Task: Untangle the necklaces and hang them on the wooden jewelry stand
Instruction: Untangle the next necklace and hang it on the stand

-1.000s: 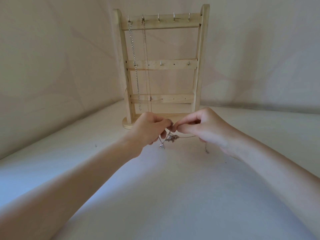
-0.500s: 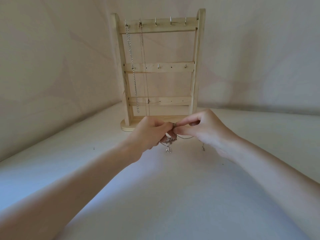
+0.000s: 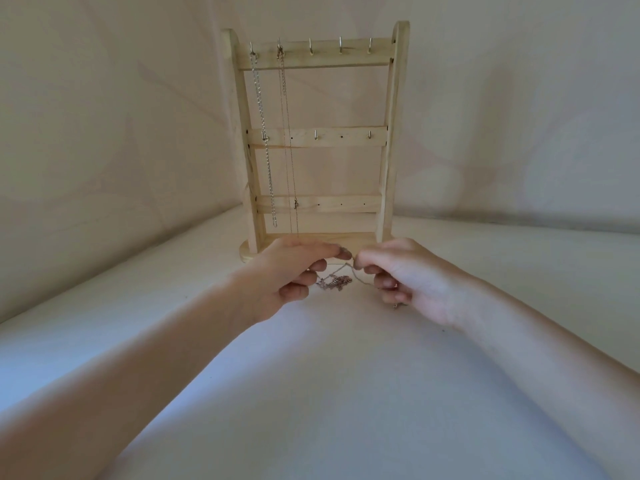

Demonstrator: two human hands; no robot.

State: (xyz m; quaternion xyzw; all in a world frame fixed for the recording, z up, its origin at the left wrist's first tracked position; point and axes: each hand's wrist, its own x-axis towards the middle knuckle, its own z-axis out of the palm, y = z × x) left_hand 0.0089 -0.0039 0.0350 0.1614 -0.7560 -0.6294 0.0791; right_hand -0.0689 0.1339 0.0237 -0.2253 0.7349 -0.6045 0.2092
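Head view, stand: wooden jewelry stand (image 3: pixel 389 133) upright at the far edge of the pale desk (image 3: pixel 329 393), long axis vertical, hooks facing the person.
Hung chains: thick chain (image 3: pixel 265 143) on the leftmost top hook, thin chain (image 3: pixel 289 140) on the hook just beside it; both hang straight down, and the three top hooks to their right are bare.
Left hand: left hand (image 3: pixel 287 271), thumb and forefinger pinching a strand, the other fingers curled beneath.
Tangled necklace: tangled necklace (image 3: pixel 334 282) between the hands, low over the desk just in front of the stand's base; its knotted clump sags below a short strand that runs roughly left to right between the two pinches.
Right hand: right hand (image 3: pixel 408 275), fingertips pinching the strand's other end, fingers curled; a small metal piece shows under the palm, too small to tell what.
Risk, pull: drawing the hands apart would likely cinch the knot tighter or snap a fine link.
Risk, slip: a lost pinch would let the clump drop and re-tangle.
Risk, stand: a hand drifting forward could brush the hung chains or nudge the base.
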